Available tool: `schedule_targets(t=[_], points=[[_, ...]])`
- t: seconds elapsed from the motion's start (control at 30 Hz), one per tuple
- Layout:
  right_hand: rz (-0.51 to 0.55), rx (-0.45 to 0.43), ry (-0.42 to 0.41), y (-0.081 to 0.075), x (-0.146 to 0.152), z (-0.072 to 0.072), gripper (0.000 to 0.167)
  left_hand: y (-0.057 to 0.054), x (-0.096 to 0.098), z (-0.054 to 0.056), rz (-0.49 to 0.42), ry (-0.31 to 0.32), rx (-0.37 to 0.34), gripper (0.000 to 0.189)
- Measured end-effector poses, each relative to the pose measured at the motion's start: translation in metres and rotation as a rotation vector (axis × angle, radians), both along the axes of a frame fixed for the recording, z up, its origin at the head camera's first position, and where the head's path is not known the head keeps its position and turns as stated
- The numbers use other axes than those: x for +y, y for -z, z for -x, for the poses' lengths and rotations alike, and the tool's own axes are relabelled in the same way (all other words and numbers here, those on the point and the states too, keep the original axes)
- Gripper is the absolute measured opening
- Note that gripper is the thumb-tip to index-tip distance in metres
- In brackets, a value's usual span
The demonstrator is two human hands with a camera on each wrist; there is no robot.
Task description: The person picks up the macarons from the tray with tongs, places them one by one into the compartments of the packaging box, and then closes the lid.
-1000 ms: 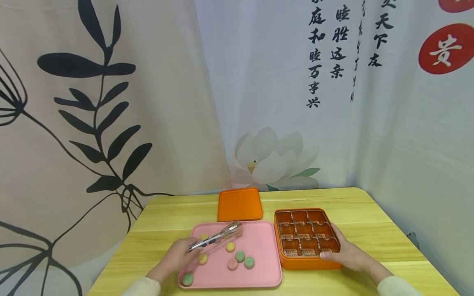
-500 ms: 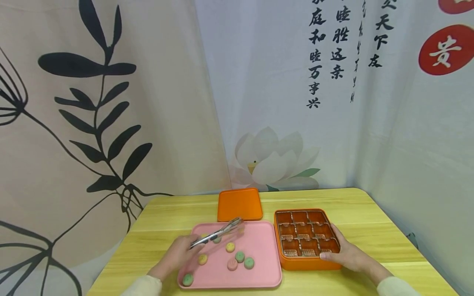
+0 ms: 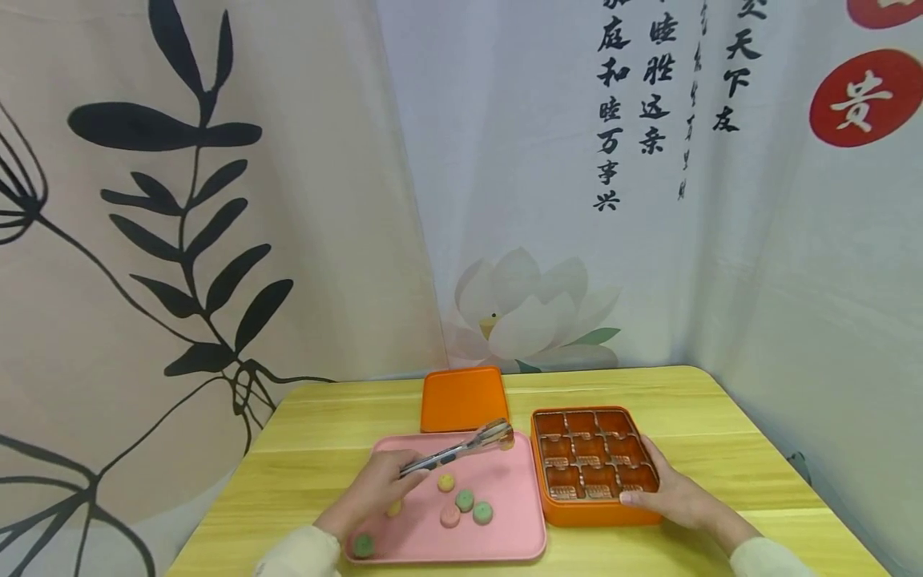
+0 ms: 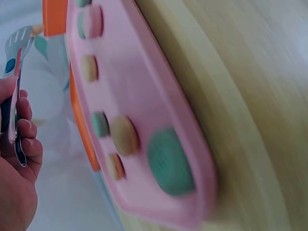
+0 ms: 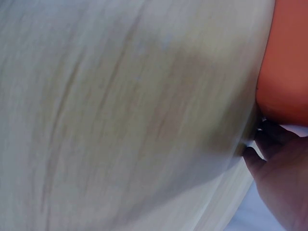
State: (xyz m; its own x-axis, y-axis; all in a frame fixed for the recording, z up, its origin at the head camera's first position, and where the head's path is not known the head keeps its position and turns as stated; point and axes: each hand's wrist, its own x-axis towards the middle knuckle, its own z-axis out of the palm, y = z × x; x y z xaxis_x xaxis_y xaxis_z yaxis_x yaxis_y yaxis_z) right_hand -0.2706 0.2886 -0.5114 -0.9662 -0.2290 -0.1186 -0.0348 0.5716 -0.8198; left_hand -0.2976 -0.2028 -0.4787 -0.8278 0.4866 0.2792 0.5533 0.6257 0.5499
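Fingers of the left hand (image 3: 376,485) grip the tongs (image 3: 450,454) by the handle; fingers and thumb of the right hand (image 3: 681,498) hold the box (image 3: 602,514) at its right side and near corner. In the head view, the box stands open on the desk (image 3: 721,433), just beside the right edge of the tray (image 3: 513,489). The lid (image 3: 464,399) lies apart from the box, behind the tray. Macarons (image 3: 483,513) visible on the tray: two yellow, one pink, three green; the left hand may hide others. The tongs extend above the tray, tips toward the box. No macaron shows in any of the nine compartments. In the left wrist view, eight macarons can be counted on the tray, and a tan piece (image 4: 37,30), probably one more macaron, sits at the tips of the tongs. Left fingers are curled around the handle. In the right wrist view, the right fingers are at the lower edge of the box; exact contact is not clear here. Status, as judged from the layout: box uncovered, done; one piece lifted, apparently done; placement in a compartment, not yet done; all macarons on the tray, left to transfer.
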Motion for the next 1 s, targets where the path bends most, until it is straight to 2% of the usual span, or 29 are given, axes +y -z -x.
schedule_targets(t=[0.3, 0.5, 0.67, 0.77, 1.0], points=[[-0.015, 0.016, 0.0, -0.002, -0.003, 0.0, 0.113, -0.006, 0.038, -0.005, -0.026, 0.075, -0.059, 0.012], [0.004, 0.003, 0.005, -0.004, -0.004, -0.001, 0.113, -0.005, 0.057, -0.008, 0.018, 0.12, -0.076, 0.01], [0.018, 0.009, 0.001, -0.002, -0.004, -0.001, 0.113, -0.003, 0.066, -0.01, 0.041, 0.126, -0.131, 0.007], [0.012, 0.011, 0.003, -0.001, -0.003, -0.001, 0.114, -0.002, 0.07, -0.011, 0.023, 0.136, -0.167, 0.007], [0.001, 0.009, 0.012, -0.001, -0.001, -0.002, 0.114, -0.002, 0.075, -0.01, 0.027, 0.155, -0.165, 0.009]])
